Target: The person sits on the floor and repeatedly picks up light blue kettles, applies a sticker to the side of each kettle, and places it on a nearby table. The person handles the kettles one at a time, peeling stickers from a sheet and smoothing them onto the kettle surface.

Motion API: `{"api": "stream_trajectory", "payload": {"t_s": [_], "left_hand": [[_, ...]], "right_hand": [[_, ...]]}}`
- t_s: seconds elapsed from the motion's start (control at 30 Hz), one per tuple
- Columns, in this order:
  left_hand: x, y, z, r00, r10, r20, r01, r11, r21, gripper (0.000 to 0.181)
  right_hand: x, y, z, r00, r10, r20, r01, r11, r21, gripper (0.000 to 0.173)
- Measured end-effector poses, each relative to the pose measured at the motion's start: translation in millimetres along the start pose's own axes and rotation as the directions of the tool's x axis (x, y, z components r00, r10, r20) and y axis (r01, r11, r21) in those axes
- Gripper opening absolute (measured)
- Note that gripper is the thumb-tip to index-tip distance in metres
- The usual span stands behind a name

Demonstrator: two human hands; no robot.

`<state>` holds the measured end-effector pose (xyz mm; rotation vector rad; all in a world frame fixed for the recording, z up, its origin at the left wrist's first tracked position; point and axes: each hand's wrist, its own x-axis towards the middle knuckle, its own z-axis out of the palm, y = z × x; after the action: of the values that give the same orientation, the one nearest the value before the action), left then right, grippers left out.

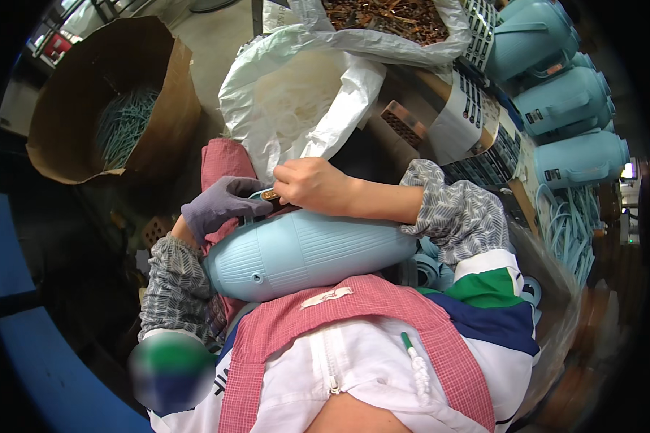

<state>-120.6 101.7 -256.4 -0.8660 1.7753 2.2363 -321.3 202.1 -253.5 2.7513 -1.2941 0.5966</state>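
Observation:
A light-blue ribbed plastic jug body [314, 249] lies on its side across my lap, with a small round hole near its left end. My left hand [225, 205], in a grey-purple glove, grips a light-blue handle-like part on the jug's far side. Bare, my right hand [311, 184] pinches a small piece with a dark and gold-coloured face [271, 194] against that part. Its fingertips and the far side of the jug are partly hidden.
Left stands a large cardboard drum [168, 113] holding thin blue strips. Ahead are a white sack [352, 103] of whitish pieces and another sack [411, 54] of brown pieces. Several blue jugs [579, 159] stand right, beside blue straps [569, 233]. A perforated brick [403, 123] lies near the sacks.

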Motion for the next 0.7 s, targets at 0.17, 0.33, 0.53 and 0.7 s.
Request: {"api": "stream_trajectory", "payload": {"t_s": [0.17, 0.33, 0.53, 0.7], "left_hand": [[10, -17, 2, 0.995, 0.077, -0.062, -0.076, 0.997, 0.006, 0.030], [2, 6, 27, 0.976, 0.013, -0.216, -0.005, 0.999, 0.037, 0.029], [-24, 54, 44, 0.887, 0.443, -0.126, -0.364, 0.841, 0.400, 0.036], [-41, 69, 48, 0.784, 0.619, 0.045, -0.430, 0.491, 0.758, 0.037]], "right_hand": [[0, 0, -1, 0.999, -0.004, 0.037, 0.006, 0.999, -0.045, 0.012], [4, 79, -15, 0.983, -0.032, -0.179, 0.021, 0.998, -0.066, 0.014], [-12, 259, -85, 0.683, 0.648, -0.338, -0.730, 0.590, -0.344, 0.027], [-16, 293, -87, 0.677, 0.657, -0.333, -0.728, 0.531, -0.434, 0.020]]}}
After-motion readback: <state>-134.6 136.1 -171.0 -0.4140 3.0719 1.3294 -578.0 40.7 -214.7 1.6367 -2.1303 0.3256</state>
